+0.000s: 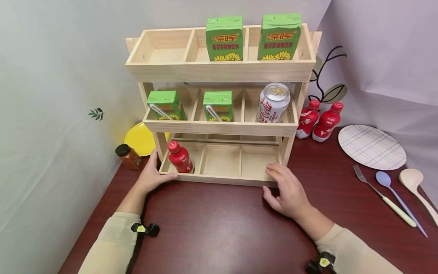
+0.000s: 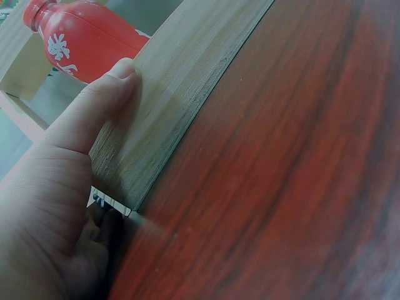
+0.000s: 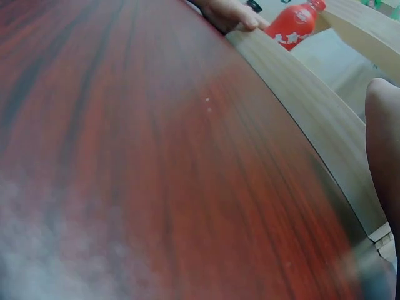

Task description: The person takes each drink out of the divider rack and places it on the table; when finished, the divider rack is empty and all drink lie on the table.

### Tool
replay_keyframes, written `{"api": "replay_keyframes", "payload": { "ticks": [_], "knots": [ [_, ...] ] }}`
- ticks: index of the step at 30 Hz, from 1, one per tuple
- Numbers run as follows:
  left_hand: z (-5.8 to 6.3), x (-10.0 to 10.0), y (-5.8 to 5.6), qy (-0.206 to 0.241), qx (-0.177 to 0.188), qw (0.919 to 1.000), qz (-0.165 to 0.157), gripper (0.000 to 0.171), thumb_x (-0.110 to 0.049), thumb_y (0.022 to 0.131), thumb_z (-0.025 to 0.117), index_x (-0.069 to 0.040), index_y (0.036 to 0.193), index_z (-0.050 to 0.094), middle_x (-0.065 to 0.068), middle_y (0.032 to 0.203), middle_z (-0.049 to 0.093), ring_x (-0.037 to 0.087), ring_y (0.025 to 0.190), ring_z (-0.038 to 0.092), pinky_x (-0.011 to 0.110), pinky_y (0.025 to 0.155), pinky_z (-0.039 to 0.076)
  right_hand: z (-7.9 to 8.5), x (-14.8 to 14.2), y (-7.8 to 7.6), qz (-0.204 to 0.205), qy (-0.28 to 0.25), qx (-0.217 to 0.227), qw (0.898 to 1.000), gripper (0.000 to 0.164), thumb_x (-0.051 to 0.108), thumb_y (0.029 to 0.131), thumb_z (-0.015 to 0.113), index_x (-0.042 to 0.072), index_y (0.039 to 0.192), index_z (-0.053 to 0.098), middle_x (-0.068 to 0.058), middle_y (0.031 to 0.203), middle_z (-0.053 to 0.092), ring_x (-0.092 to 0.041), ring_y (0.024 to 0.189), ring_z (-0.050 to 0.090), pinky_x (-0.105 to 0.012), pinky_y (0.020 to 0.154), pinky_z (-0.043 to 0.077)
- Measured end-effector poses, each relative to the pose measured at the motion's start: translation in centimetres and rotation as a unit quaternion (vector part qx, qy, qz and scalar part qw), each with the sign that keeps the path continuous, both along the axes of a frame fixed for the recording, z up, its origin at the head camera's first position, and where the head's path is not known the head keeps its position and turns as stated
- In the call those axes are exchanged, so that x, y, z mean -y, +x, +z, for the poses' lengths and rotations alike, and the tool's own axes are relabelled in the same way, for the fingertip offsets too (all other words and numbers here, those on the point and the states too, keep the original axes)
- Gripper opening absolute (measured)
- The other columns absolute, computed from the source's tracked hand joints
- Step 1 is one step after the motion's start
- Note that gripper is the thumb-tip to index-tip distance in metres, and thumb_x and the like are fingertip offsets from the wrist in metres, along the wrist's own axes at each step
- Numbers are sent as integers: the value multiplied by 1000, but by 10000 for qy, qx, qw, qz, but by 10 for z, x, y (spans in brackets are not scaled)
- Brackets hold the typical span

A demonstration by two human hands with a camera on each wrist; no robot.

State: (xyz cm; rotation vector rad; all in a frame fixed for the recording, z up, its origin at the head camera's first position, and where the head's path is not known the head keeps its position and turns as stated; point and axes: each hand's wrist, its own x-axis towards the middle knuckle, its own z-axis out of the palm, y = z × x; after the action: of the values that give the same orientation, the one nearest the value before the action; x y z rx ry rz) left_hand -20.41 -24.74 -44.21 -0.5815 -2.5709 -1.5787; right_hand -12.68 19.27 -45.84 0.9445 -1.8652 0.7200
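A three-tier wooden shelf [image 1: 219, 129] stands on the dark red table. At its lower left corner my left hand [image 1: 150, 175] grips the frame, thumb on the front board and fingers round the side. My right hand [image 1: 289, 192] is at the lower right corner, fingers over the front board and thumb held apart; whether it touches is unclear. A red bottle [image 1: 180, 158] occupies the bottom tier's left compartment. The middle tier holds two green drink cartons [image 1: 167, 104] with straws and a Coca-Cola can [image 1: 273, 103]. Two larger green cartons [image 1: 224, 40] sit in the top tier's middle and right compartments.
Left of the shelf are a spice jar [image 1: 129, 156] and a yellow plate [image 1: 140, 139]. To its right stand two red bottles [image 1: 326, 121], beside a checked plate [image 1: 372, 147], a fork [image 1: 383, 196], a blue spoon [image 1: 398, 199] and a ladle [image 1: 415, 186]. Cloth walls enclose the table.
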Motion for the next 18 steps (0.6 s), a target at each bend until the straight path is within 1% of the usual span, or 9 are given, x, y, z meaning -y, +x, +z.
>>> {"api": "replay_keyframes", "payload": {
  "ticks": [5,9,13,18],
  "knots": [
    [-1,0,0,40,-18,10000,6,110,-7,64,90,-12,151,23,9,144,39,23,127,41,28,97,38,1,4,-2,-61,-68,-55,9999,48,22,77,64,-14,109,60,-28,111,61,-44,102,58,-46,98,41],
    [-1,0,1,55,-9,10000,-24,111,-7,64,90,-12,151,22,9,144,39,24,127,41,31,97,39,-1,11,-3,-167,-65,14,9998,55,28,75,65,-13,111,61,-26,112,62,-43,103,58,-48,95,42],
    [-1,1,0,55,42,10000,-30,111,-8,64,90,-12,152,21,8,145,39,23,127,42,34,98,40,-2,19,-5,-229,7,91,9997,56,29,74,65,-12,112,61,-24,112,62,-42,104,59,-49,93,43],
    [0,1,0,-3,68,10000,2,110,-10,66,90,-13,152,21,5,145,39,21,126,44,36,97,41,-2,28,-8,-214,28,110,9997,55,29,75,65,-11,113,60,-23,114,61,-42,104,58,-49,92,44]
  ]
}}
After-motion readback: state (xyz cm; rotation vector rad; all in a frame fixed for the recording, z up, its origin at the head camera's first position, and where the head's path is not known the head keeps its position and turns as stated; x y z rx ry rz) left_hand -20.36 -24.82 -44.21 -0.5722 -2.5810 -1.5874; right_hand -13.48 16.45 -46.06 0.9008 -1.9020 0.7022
